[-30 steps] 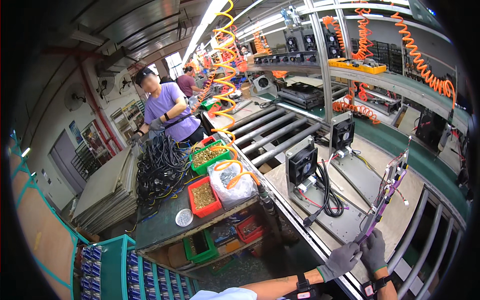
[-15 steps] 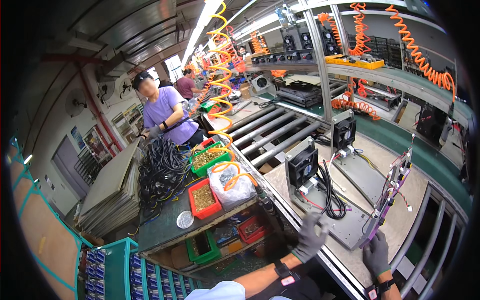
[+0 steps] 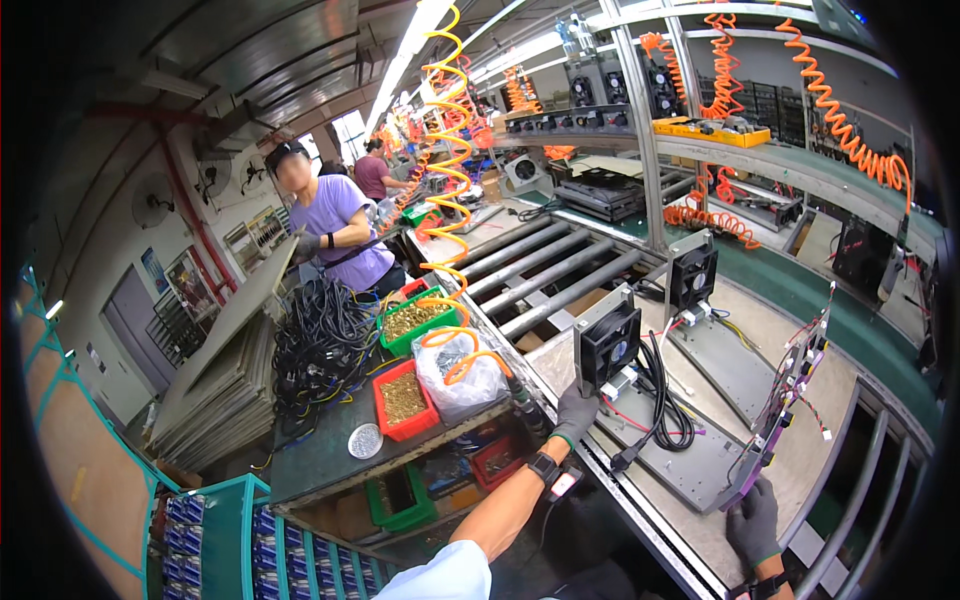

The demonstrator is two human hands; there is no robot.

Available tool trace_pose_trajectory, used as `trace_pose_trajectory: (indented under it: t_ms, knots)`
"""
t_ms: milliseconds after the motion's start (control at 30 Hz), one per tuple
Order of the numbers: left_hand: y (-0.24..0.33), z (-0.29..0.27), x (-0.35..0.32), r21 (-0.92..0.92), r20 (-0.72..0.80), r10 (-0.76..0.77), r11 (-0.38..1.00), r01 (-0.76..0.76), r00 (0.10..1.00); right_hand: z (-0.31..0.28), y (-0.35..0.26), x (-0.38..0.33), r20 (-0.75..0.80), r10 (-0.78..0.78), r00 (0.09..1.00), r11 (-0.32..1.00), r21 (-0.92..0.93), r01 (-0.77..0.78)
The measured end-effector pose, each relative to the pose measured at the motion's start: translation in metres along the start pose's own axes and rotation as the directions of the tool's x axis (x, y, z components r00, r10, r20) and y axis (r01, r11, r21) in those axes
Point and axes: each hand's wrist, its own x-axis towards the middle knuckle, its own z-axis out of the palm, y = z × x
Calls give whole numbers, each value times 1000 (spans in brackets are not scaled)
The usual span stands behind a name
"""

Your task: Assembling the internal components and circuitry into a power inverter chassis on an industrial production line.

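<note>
A grey metal chassis (image 3: 665, 465) lies on the worktable, with a black fan (image 3: 610, 345) upright at its far left end. My left hand (image 3: 575, 413), in a grey glove, grips the chassis edge just below this fan; its fingertips are partly hidden. At the near right corner my gloved right hand (image 3: 754, 518) is closed on the chassis, beside an end panel (image 3: 765, 445) with purple edging and wires. A black power cable (image 3: 660, 410) hangs coiled by the fan, and its plug (image 3: 625, 459) reaches the table edge. Behind stands a second chassis (image 3: 725, 350) with its own fan (image 3: 692, 275).
Metal rollers (image 3: 550, 270) run beyond the table, more rollers (image 3: 860, 490) at right. At left, a side bench holds a red bin (image 3: 408, 425), a green bin (image 3: 415, 320), a plastic bag (image 3: 465, 380) and black cables (image 3: 325, 340). An orange coiled hose (image 3: 450, 180) hangs above.
My left hand has moved forward from above the table's near edge and closed on the chassis below the fan. The cable's plug has come into sight. A co-worker has lifted a grey board off the stack.
</note>
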Motion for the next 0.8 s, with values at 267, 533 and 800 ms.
trace_pose_trajectory:
  t_ms: [267, 533, 800]
  knots:
    - [-20, 26, -18, -168, 68, 119, 980, -106, 991, 0, 40, -7, -134, 420, 898, 813, 495, -307]
    - [4, 16, -49, -196, 102, 191, 966, -168, 976, -3, 61, -28, -123, 628, 768, 548, 771, -324]
    - [0, 17, -64, -108, 158, 231, 970, -215, 960, 5, 80, -5, -118, 652, 749, 492, 817, -301]
